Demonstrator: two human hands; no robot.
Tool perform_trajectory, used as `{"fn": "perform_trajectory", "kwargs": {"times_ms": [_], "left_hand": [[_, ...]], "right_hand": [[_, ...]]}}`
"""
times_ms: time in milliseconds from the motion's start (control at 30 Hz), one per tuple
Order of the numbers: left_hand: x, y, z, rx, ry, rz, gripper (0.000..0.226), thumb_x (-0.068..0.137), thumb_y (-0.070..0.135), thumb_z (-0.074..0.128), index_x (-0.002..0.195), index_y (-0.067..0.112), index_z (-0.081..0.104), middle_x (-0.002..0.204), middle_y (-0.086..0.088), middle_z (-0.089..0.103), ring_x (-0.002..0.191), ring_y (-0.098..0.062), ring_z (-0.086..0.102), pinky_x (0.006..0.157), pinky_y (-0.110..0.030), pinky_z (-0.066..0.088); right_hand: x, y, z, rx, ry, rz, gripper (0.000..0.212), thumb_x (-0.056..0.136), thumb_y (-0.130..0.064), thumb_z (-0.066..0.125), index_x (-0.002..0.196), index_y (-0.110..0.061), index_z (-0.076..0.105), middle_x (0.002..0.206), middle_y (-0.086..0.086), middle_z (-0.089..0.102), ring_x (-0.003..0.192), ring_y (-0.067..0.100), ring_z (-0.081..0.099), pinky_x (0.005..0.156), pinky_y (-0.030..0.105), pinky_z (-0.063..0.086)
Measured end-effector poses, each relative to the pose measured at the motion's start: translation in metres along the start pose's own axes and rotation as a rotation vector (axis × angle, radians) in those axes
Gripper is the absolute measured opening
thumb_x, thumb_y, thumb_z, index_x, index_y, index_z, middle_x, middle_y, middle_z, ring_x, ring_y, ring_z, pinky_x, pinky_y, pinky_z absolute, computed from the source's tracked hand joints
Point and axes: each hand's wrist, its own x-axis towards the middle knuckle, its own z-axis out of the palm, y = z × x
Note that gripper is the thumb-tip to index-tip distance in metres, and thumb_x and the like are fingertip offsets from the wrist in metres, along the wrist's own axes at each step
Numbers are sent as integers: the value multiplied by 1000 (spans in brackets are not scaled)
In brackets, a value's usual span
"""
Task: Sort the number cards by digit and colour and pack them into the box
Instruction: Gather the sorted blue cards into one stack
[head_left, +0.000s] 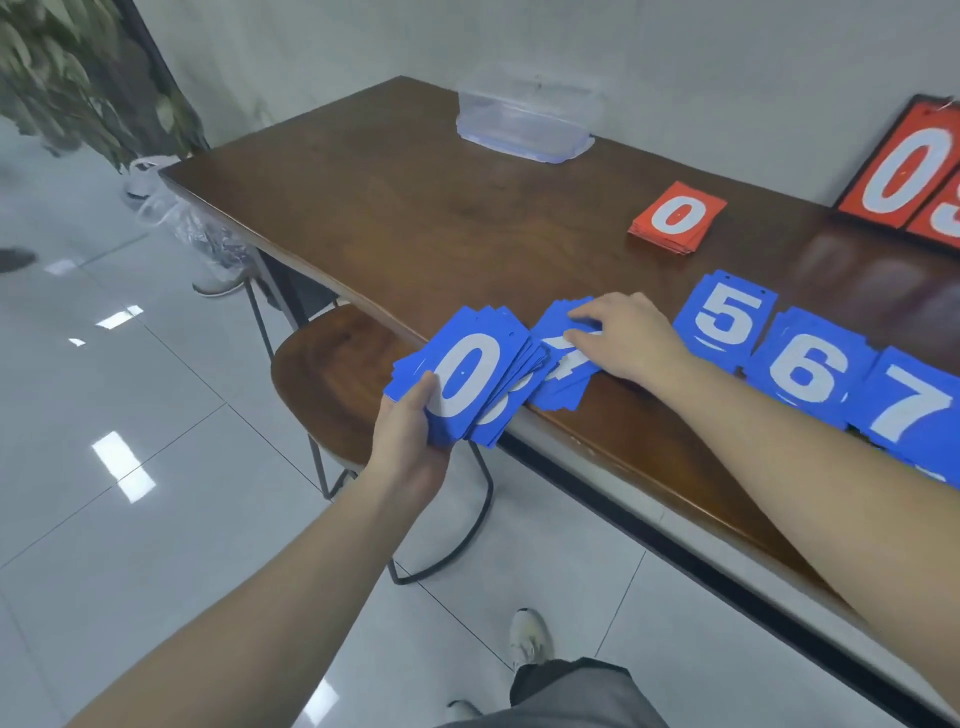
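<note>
Head view looks down past both my bare forearms at the dark wooden table, which I take as my landmark. My left hand is off the table's near edge, fingers curled under and thumb on top of a thick, slightly fanned stack of blue cards. The stack's long axis runs from me toward the far right, and the white "0" on top reads upright to me, leaning a little right. These cards are flat, thin rectangles with small punched holes at the top edge.

My right hand lies palm down on the table near its front edge, fingers nearly straight, pressing on a second blue pile just beside the held stack. I cannot read its digit under my fingers.

Further right along the front edge sit three more blue piles showing 5, 6 and 7, side by side and edges overlapping, each digit upright and tilted the same way.

Toward the middle of the table, well apart from the blue row, lies a red stack topped with a white "0". At the far edge by the wall stands the clear plastic box, rectangular with rounded corners. Large red number boards lean against the wall at the table's far right.
</note>
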Motion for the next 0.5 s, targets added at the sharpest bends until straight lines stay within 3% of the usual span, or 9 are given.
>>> {"fn": "perform_trajectory", "kwargs": {"times_ms": [100,167,233,333,467,500], "left_hand": [[-3,-9,1,-25,1,21,24,104,14,49,127,20,56,118,-2,74,107,-28,72,101,-57,51],[-6,-14,4,-17,-6,35,21,103,12,50,120,22,57,110,1,76,105,-27,72,99,-57,53],[-10,-16,7,18,1,44,17,103,11,51,110,25,57,99,5,78,103,-27,73,97,-56,54],[-16,-19,12,88,-33,67,18,103,8,49,109,22,59,104,0,77,104,-30,72,95,-56,55],[-22,-19,19,82,-90,64,20,104,8,47,115,18,61,114,-6,75,104,-30,72,87,-48,60],[-24,-20,21,62,-95,53,20,105,10,47,118,18,61,115,-5,75,104,-30,72,88,-48,59]], "right_hand": [[-20,-12,7,-27,-20,-37,46,102,-14,38,143,-26,56,139,5,58,127,30,42,101,38,41],[-33,-22,4,-4,-60,-18,56,97,-6,34,144,-28,54,134,5,61,122,26,44,89,35,42],[-46,-30,0,51,-97,-30,60,94,-4,33,144,-31,55,129,3,65,114,25,53,81,35,45],[-62,-36,-7,139,-123,-68,60,97,-4,32,149,-30,47,138,4,61,114,25,59,90,35,50],[-66,-14,-16,334,-19,-67,54,101,-10,37,151,-31,43,142,-3,55,110,9,59,84,18,43],[-64,-3,-19,345,34,-57,51,102,-12,40,149,-31,47,145,-4,54,116,10,57,89,19,43]]}}
